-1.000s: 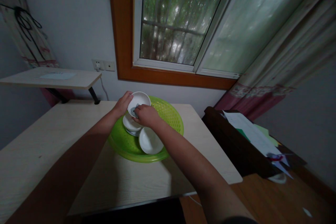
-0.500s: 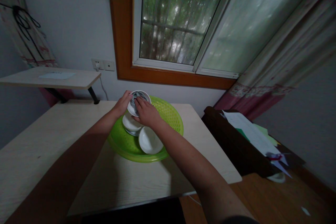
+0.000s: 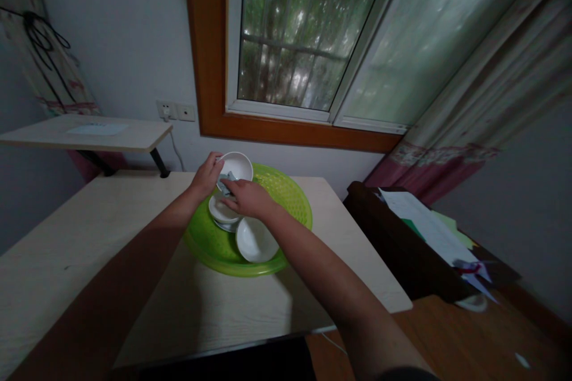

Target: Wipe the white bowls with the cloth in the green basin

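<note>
My left hand (image 3: 208,174) grips the left rim of a white bowl (image 3: 240,164), tilted above the far left part of a green plastic basket (image 3: 292,190). A greyish cloth (image 3: 223,183) is pinched in my right hand (image 3: 249,197) and lies against the bowl's near inner side. Right under the raised bowl, another white bowl (image 3: 218,209) sits on further white dishware in the basket. Beside that stack, a separate white bowl (image 3: 257,241) leans with its inside towards me. My right hand and wrist hide part of the stack.
The basket stands on a pale wooden table (image 3: 147,309). At the left back is a small raised shelf (image 3: 111,137) on black legs. A window (image 3: 295,41) is behind, with a power socket (image 3: 166,109) to its left. Papers (image 3: 420,220) lie on dark furniture at the right.
My right hand has drawn the cloth from the bowl's middle down to its near left side, baring the white inside. The bowl has shifted slightly; my left hand keeps its hold.
</note>
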A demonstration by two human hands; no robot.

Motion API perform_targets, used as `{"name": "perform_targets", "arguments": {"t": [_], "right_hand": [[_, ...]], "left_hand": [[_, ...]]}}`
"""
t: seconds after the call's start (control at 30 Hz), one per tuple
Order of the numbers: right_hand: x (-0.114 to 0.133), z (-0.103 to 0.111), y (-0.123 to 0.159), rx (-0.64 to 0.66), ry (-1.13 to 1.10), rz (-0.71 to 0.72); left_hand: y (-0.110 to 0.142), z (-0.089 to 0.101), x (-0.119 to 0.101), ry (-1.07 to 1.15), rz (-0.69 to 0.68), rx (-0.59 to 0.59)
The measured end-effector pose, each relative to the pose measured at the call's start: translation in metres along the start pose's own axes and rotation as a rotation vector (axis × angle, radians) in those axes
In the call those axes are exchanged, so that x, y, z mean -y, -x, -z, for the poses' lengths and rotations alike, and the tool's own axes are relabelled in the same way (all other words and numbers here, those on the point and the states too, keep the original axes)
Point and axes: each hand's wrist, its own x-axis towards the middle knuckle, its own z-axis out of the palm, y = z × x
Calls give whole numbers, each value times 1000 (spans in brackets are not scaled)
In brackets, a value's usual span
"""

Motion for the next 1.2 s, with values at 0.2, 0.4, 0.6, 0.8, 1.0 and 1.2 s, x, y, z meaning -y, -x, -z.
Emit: {"name": "perform_targets", "arguments": {"t": [0.2, 0.4, 0.6, 0.8, 1.0, 1.2], "right_hand": [[-8, -9, -3, -107, -251, 143], [-22, -13, -5, -108, -41, 101], [-26, -19, -6, -285, 119, -34], [-17, -21, -5, -207, 110, -12], [-14, -18, -5, -81, -11, 119], [-17, -15, -8, -77, 58, 110]], "left_hand": [[-1, 1, 4, -22, -68, -72], [-1, 1, 2, -35, -47, -113], [1, 0, -2, -27, -23, -53], [0, 0, 0, -53, -47, -65], [1, 0, 0, -72, -71, -79], [1, -2, 2, 58, 11, -77]]}}
